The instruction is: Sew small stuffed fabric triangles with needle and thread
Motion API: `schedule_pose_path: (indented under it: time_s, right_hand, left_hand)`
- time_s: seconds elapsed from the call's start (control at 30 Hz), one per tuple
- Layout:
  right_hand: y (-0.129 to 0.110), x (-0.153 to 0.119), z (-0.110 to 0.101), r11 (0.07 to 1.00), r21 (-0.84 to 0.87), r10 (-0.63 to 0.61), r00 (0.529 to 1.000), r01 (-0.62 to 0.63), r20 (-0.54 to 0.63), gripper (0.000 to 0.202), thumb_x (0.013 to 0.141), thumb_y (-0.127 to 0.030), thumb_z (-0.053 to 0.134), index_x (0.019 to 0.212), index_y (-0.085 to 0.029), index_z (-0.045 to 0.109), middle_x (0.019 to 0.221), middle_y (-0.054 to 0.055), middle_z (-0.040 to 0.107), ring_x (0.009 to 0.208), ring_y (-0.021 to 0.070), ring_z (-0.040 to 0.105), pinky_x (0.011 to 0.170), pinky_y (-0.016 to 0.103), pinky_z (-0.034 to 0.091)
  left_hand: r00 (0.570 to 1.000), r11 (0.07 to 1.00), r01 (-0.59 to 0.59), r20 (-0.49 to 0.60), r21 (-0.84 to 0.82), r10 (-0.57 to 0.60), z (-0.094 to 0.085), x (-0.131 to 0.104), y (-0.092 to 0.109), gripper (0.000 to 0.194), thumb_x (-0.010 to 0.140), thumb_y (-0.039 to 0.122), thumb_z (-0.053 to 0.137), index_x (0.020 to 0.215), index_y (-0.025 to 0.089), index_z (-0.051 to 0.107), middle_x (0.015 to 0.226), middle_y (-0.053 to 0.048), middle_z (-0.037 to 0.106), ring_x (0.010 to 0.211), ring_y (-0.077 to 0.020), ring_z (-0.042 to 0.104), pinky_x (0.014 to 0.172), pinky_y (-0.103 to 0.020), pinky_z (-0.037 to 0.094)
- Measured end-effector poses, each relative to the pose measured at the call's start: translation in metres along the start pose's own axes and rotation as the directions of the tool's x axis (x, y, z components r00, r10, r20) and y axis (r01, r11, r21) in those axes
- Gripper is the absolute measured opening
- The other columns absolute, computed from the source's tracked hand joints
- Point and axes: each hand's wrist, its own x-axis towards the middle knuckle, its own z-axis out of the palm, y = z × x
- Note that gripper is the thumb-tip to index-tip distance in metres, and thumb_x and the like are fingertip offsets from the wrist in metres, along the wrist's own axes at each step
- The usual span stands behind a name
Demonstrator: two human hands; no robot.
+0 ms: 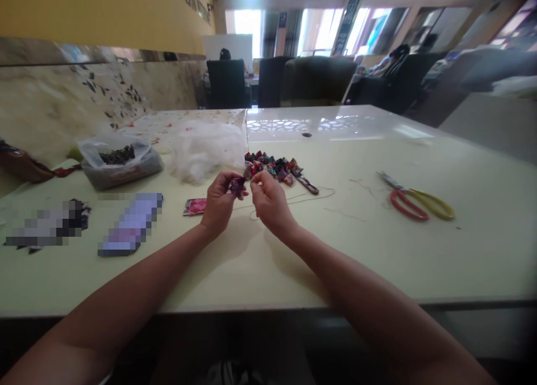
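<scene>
You are in what looks like a shared craft workroom: your wide tabletop carries scissors, loose thread, white fluff and small patterned fabric pieces; beyond stand dark chairs, seated people and bright windows.

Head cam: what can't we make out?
All in head view:
Right hand: anything between its fingertips, too small to tell.
Purple cloth: partly covered by the left hand.
Pink patterned piece: right end hidden behind left hand.
Lilac item: detail lost to pixelation.
Brown item: cut off by left edge.
</scene>
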Motion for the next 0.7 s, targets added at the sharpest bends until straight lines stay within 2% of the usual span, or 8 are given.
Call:
schedule_pose_path:
  time_s: [0.17,0.37,0.47,0.6,0.7]
  right_hand:
    - [0.005,0.004,-0.002,1.000,0.024,-0.005,0.998,0.007,-0.055,0.011,0.091,-0.026,0.046,0.081,-0.023,0.044,0.066,-0.002,0.049,0.062,0.0140,0.048,0.056,0.025,0.036]
    - [-0.006,0.005,-0.006,0.998,0.059,0.015,0.998,-0.018,0.058,0.011,0.090,-0.023,0.048,0.079,-0.022,0.044,0.057,-0.006,0.042,0.051,0.0113,0.041,0.054,0.025,0.032]
    - [-0.009,0.004,-0.007,1.000,0.024,0.006,0.997,-0.008,0.073,0.012,0.089,-0.022,0.049,0.077,-0.022,0.045,0.056,-0.006,0.041,0.052,0.0109,0.040,0.055,0.025,0.031]
    - [-0.004,0.004,-0.007,1.000,-0.020,-0.010,1.000,0.010,0.012,0.011,0.090,-0.023,0.049,0.080,-0.022,0.046,0.059,-0.004,0.042,0.056,0.0119,0.041,0.055,0.025,0.030]
    - [-0.001,0.006,-0.008,1.000,0.016,-0.022,0.999,0.022,-0.039,0.010,0.092,-0.025,0.048,0.082,-0.022,0.046,0.062,-0.003,0.044,0.058,0.0122,0.042,0.054,0.025,0.029]
  left_hand:
    - [1.000,1.000,0.006,-0.001,0.004,-0.006,-0.001,0.000,-0.001,0.024,0.074,0.007,0.063,0.093,0.020,0.061,0.074,0.003,0.065,0.062,-0.0082,0.061,0.064,-0.022,0.054]
    - [1.000,1.000,-0.026,0.003,0.014,0.026,-0.002,0.000,-0.002,0.025,0.074,0.004,0.060,0.094,0.021,0.061,0.075,0.003,0.065,0.061,-0.0075,0.060,0.067,-0.023,0.054]
    - [0.999,0.998,-0.052,0.011,0.038,0.052,-0.002,0.000,-0.001,0.023,0.077,0.005,0.060,0.094,0.021,0.061,0.075,0.003,0.065,0.062,-0.0074,0.060,0.064,-0.021,0.053]
    - [0.994,0.991,-0.103,0.037,0.088,0.100,-0.001,0.000,0.002,0.023,0.078,0.004,0.058,0.094,0.020,0.060,0.075,0.003,0.063,0.061,-0.0071,0.060,0.064,-0.022,0.053]
    - [0.984,0.971,-0.179,0.050,0.160,0.173,0.000,-0.001,0.005,0.027,0.080,0.003,0.056,0.100,0.021,0.057,0.078,0.003,0.062,0.062,-0.0076,0.062,0.060,-0.021,0.052]
